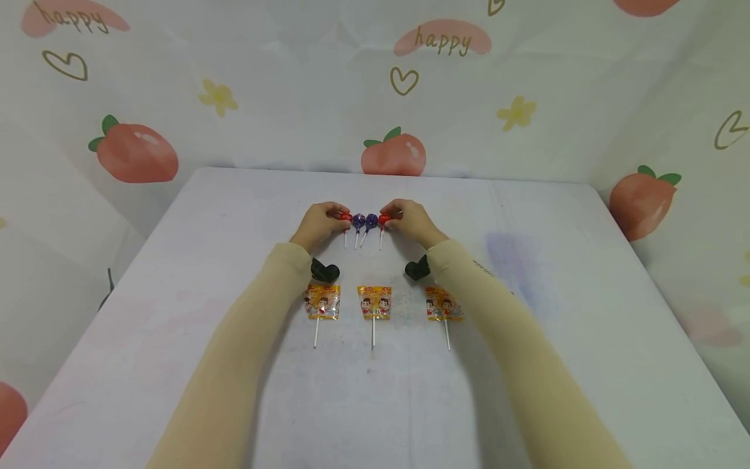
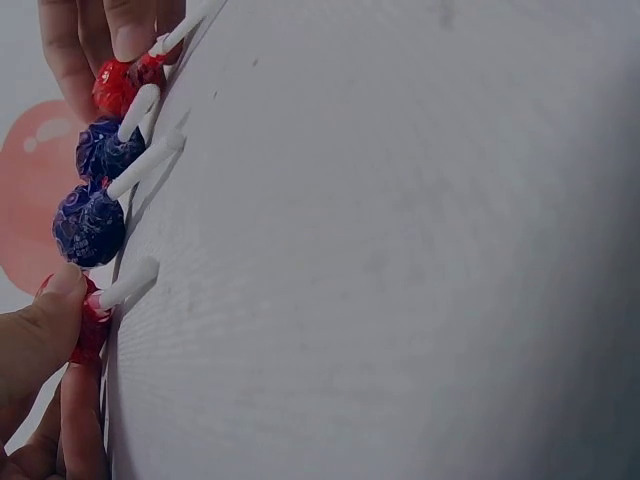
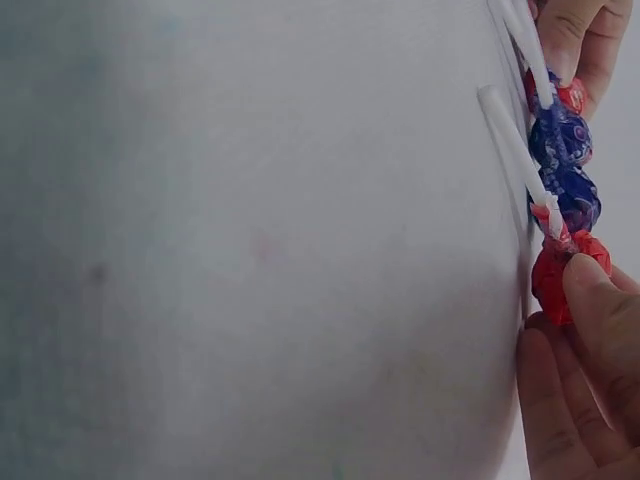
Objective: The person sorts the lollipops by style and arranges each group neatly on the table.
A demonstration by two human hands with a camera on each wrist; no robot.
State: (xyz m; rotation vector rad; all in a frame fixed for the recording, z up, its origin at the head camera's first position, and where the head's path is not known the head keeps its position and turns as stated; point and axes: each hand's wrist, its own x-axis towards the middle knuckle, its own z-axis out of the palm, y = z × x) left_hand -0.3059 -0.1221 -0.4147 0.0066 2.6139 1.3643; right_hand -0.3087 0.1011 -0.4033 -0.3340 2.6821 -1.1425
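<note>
Several round lollipops form a row across the far middle of the table, their white sticks toward the person. My left hand (image 1: 319, 224) pinches the red lollipop (image 2: 91, 325) at the row's left end between thumb and fingers. At the right end, my right hand (image 1: 413, 220) grips the other red lollipop (image 3: 560, 278) by its wrapped head. Between them sit two purple-blue lollipops, the left one (image 1: 359, 221) and the right one (image 1: 372, 222), heads side by side. Both wrist views show the four heads lined up closely.
Nearer the person, three flat lollipops in yellow-orange wrappers lie in a spaced row: a left one (image 1: 323, 302), a middle one (image 1: 374, 302) and a right one (image 1: 444, 304), partly beside the right sleeve. Black wrist devices (image 1: 325, 271) show at both cuffs. A printed cloth backdrop (image 1: 305, 117) rises behind the white table (image 1: 375, 404).
</note>
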